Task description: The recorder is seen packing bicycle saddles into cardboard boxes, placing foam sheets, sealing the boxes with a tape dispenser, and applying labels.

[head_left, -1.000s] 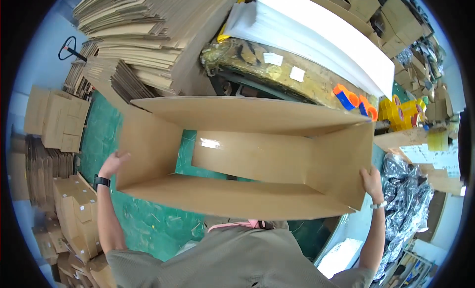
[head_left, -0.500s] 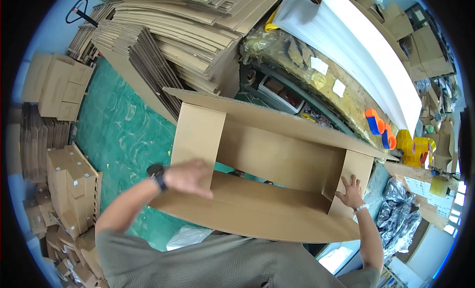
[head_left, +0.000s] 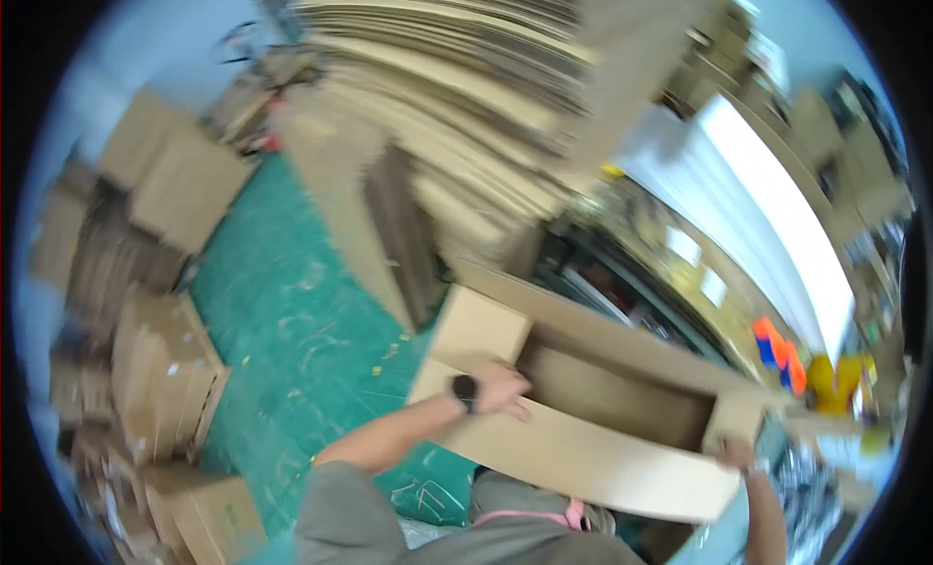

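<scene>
A long open cardboard box (head_left: 612, 458) lies tilted in front of me, its flaps folded outward. My left hand (head_left: 501, 390), with a black watch on the wrist, is at the box's left near corner. Its fingers curl over the inner edge, close to the left end flap (head_left: 478, 330). At the opposite end, my right hand (head_left: 736, 455) grips the near right corner by the right end flap, its fingers partly hidden and blurred. The inside of the box (head_left: 612, 390) shows brown cardboard walls.
Beyond the box rise tall stacks of flat cardboard (head_left: 457, 89). A workbench (head_left: 646, 220) at the right carries white foam sheeting (head_left: 777, 205), orange-and-blue tape dispensers (head_left: 780, 354) and yellow tape rolls (head_left: 838, 382). Packed cartons (head_left: 165, 376) line the left side of the green floor (head_left: 282, 264).
My view has swung left. My left hand has come down onto the box's left near corner, and my right hand has shifted from the end flap to the near corner. The near flap has risen.
</scene>
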`<state>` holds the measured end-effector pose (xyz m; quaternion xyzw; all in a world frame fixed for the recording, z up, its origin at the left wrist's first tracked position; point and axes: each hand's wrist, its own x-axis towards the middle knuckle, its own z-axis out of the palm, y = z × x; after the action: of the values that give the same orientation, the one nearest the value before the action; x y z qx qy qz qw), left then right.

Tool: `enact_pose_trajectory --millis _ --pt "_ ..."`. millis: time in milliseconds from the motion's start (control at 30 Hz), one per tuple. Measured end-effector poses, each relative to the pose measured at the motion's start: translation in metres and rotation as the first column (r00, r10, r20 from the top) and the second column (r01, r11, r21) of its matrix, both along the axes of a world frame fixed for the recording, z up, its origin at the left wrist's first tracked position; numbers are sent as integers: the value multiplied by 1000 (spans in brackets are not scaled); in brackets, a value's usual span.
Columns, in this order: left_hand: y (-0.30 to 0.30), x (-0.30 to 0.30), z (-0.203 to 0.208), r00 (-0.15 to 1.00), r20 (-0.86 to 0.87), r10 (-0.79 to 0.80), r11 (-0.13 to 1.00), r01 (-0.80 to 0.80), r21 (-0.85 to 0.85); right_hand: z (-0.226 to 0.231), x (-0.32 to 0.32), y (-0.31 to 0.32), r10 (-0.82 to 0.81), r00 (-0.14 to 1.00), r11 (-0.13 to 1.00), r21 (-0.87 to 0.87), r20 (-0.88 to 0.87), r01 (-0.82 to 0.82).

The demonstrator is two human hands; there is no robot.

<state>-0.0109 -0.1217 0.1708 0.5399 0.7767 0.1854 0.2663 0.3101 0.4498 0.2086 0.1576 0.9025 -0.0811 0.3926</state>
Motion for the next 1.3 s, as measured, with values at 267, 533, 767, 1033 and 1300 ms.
enact_pose_trajectory --millis 267,533,767,1033,1300 --pt "18 24 44 888 -281 365 930 -330 164 135 -200 -86 251 669 966 136 -699 -221" --pt "23 108 11 698 -565 440 868 -169 467 51 -81 -160 148 798 989 73 -584 -130" --pt "167 76 78 895 -390 218 974 -223 34 39 -86 -64 -42 776 845 -436 -629 -308" --pt "164 84 48 868 -408 282 958 -280 67 -103 -125 240 -142 760 823 350 -635 447" --pt "172 73 53 905 -332 265 958 -285 -14 -55 -149 203 -428 596 847 -72 -680 526"
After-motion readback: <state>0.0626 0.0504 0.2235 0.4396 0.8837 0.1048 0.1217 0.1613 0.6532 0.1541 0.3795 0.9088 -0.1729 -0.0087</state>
